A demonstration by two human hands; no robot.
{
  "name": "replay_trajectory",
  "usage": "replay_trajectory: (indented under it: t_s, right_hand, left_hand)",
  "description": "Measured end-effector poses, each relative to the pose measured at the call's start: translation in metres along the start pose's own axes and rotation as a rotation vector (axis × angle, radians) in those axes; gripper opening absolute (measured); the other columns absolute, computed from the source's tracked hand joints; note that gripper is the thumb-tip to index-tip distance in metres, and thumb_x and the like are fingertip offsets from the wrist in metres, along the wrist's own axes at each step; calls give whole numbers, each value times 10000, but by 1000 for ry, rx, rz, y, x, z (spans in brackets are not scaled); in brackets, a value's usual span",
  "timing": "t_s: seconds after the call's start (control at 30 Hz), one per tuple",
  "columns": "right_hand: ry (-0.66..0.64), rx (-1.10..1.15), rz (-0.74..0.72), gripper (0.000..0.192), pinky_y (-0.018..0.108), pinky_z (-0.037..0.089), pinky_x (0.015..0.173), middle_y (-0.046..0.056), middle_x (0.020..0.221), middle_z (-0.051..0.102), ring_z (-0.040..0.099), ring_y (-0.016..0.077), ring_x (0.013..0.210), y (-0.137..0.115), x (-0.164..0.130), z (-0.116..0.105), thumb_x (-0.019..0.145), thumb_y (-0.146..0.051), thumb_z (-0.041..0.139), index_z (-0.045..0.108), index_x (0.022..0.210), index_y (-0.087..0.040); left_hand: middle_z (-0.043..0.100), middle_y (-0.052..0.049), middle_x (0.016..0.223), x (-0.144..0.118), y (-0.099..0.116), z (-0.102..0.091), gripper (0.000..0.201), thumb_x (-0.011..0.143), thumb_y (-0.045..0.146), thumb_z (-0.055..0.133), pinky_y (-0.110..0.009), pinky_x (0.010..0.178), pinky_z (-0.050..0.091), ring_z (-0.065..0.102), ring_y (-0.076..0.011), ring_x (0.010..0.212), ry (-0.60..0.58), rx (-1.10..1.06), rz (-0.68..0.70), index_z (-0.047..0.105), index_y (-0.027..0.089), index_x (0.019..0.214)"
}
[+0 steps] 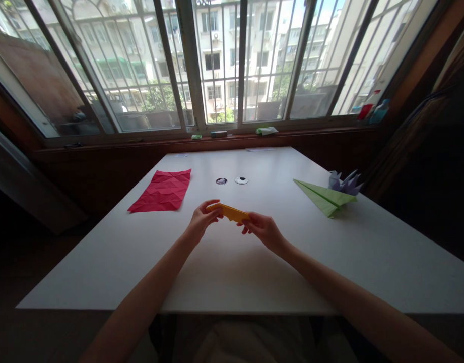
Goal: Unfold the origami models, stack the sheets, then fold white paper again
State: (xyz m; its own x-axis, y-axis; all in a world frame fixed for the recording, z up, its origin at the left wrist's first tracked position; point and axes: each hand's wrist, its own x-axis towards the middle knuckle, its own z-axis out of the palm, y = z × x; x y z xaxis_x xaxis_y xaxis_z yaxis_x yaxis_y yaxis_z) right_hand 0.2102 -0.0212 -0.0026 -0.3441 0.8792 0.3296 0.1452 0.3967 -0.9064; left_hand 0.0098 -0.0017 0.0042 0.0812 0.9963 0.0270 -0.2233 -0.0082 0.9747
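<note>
A narrow folded strip of orange-yellow paper (234, 214) is stretched between my two hands, above the middle of the white table. My left hand (202, 220) pinches its left end between thumb and fingers. At the right end, my right hand (265, 228) grips it the same way, some fingers curled underneath. The strip slopes down slightly to the right, and its lower edge looks notched. To the left lies a creased red sheet of paper (161, 190). A light green paper plane (324, 196) rests on the right side.
The white table (114, 262) reaches toward the window. Two small round discs, one dark (221, 181) and one white with a black spot (241, 180), lie beyond my hands. A purple folded-paper piece (347, 182) sits behind the plane. Small packets (267, 131) line the sill.
</note>
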Motion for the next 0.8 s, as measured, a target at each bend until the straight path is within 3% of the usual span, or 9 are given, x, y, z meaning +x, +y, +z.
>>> replay_trajectory:
  t_s: [0.13, 0.27, 0.37, 0.53, 0.63, 0.8]
  right_hand:
    - [130, -331, -175, 269, 300, 492, 641, 49, 926, 673, 629, 158, 675, 0, -5, 7, 849, -310, 452, 611, 1054, -240]
    - [160, -632, -259, 319, 299, 465, 699, 42, 1059, 648, 623, 195, 873, 0, -9, 8, 883, -256, 383, 570, 1140, -285]
    - [131, -737, -263, 327, 296, 457, 681, 41, 1080, 640, 616, 200, 887, 0, -9, 7, 891, -247, 364, 558, 1150, -293]
    - [90, -682, -281, 313, 358, 456, 741, 73, 1048, 641, 590, 237, 914, -1, -8, 6, 837, -352, 488, 547, 1128, -251]
    - [135, -584, -245, 257, 364, 461, 741, 73, 960, 655, 598, 223, 860, -1, -8, 7, 831, -370, 495, 576, 1035, -238]
    - [190, -501, -224, 216, 338, 469, 709, 63, 894, 656, 609, 197, 783, -1, -7, 9, 808, -363, 524, 583, 961, -223]
  left_hand:
    - [641, -15, 865, -2, 0, 6, 353, 626, 326, 727, -201, 664, 429, 616, -109, 748, 64, -145, -28, 613, 177, 926]
    - [644, -71, 986, -6, -2, 11, 338, 704, 359, 665, -239, 732, 445, 616, -162, 873, -50, -134, -53, 599, 160, 969]
    - [612, -98, 1105, -8, -2, 13, 384, 726, 338, 649, -290, 811, 445, 604, -180, 925, -149, -109, -80, 563, 170, 1061]
    - [636, -78, 1039, -10, -1, 17, 406, 715, 319, 660, -331, 821, 453, 600, -194, 925, -183, -4, 3, 546, 187, 1081]
    - [653, -76, 962, -11, -3, 21, 424, 690, 326, 676, -308, 745, 469, 610, -205, 878, -200, 99, 33, 563, 180, 1072]
    - [639, -86, 1014, -10, -7, 22, 474, 697, 350, 658, -271, 663, 466, 608, -220, 882, -241, 199, 100, 551, 190, 1130]
